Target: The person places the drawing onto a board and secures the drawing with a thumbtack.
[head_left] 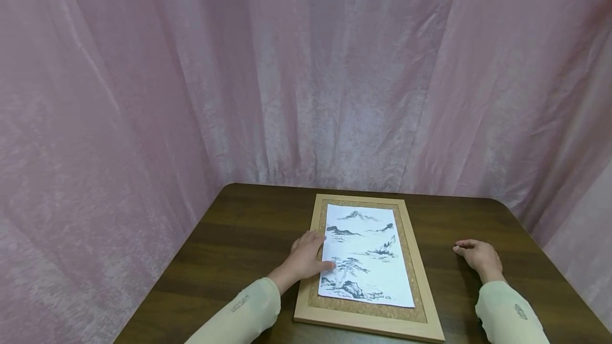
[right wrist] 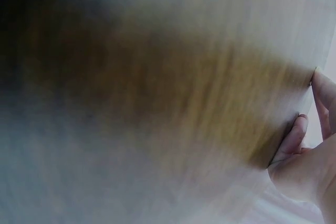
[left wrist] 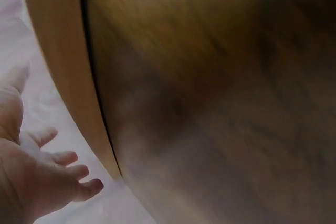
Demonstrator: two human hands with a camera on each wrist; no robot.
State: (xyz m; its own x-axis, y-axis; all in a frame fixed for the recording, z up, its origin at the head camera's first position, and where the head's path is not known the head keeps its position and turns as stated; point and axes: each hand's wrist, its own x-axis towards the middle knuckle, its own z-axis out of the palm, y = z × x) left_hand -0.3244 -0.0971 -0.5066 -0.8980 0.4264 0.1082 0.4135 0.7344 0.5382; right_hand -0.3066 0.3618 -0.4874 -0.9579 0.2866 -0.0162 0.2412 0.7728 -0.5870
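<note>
A sheet of white paper (head_left: 363, 254) with a black ink landscape of mountains, trees and rocks lies on a cork board (head_left: 417, 301) in a pale wooden frame. My left hand (head_left: 307, 256) rests over the board's left side, its fingers spread and the thumb on the paper's left edge. In the left wrist view, the left hand (left wrist: 42, 182) shows with fingers apart beside the frame's edge (left wrist: 68, 66). To the right of the board, my right hand (head_left: 479, 256) rests on the table, fingers loosely bent. The right wrist view shows the right hand (right wrist: 310, 166) partly, with no held thing visible.
The dark brown wooden table (head_left: 239, 227) has rounded far corners and extends on both sides of the board. Pink velvet-like curtains (head_left: 334, 78) hang behind the table and along its sides.
</note>
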